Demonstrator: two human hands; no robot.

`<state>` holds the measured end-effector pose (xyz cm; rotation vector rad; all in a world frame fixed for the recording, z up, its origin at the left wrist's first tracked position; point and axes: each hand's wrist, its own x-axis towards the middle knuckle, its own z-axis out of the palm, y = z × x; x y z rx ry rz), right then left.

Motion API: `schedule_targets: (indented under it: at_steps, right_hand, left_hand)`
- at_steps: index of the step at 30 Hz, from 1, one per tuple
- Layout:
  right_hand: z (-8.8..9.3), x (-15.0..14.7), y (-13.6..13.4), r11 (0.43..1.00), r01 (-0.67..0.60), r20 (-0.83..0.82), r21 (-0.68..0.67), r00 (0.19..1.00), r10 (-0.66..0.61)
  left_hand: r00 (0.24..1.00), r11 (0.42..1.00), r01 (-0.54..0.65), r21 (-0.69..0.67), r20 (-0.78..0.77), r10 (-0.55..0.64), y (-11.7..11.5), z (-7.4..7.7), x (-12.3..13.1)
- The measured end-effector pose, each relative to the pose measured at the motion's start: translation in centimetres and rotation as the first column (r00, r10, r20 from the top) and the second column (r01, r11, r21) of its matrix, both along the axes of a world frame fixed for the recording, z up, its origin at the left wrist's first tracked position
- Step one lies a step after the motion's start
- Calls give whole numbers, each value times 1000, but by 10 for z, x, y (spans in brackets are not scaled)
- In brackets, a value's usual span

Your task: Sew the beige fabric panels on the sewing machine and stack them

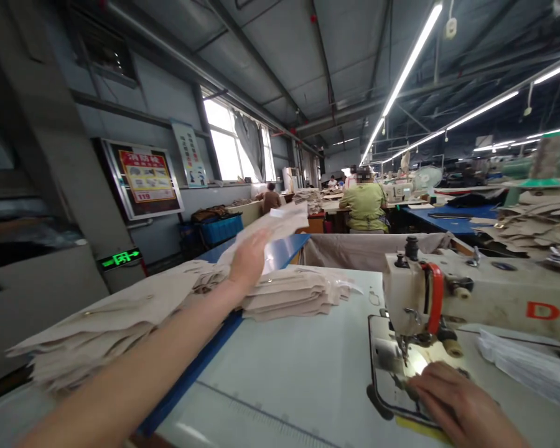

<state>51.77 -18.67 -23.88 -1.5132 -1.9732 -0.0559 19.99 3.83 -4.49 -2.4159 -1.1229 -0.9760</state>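
Note:
My left hand point(249, 258) is stretched out over a stack of beige fabric pieces point(292, 292) and grips one pale fabric piece point(280, 225), lifted above the stack. My right hand point(450, 401) rests flat on the sewing machine's bed by the needle plate point(401, 364), fingers lying together, nothing seen in it. The cream sewing machine point(471, 292) with a red lever guard stands to the right on the pale table point(298, 373).
A larger heap of beige pieces point(102, 330) lies at the left. White fabric point(527, 364) lies at the right of the machine. Other people sit at tables farther back point(366, 205). More stacked pieces point(536, 224) are at the far right.

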Motion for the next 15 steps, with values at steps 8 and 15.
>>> schedule_targets:
  at_steps: [8, 15]
  right_hand:
    - [-7, 4, 1, 999, -31, -5, -32, 999, 31]
    - [0, -3, 0, 996, -23, -10, -82, 1000, 22]
  left_hand:
    - [985, 1000, 21, 3, -171, -20, -10, -66, -7]
    - [978, 994, -39, 99, -199, 58, -30, -66, -61]
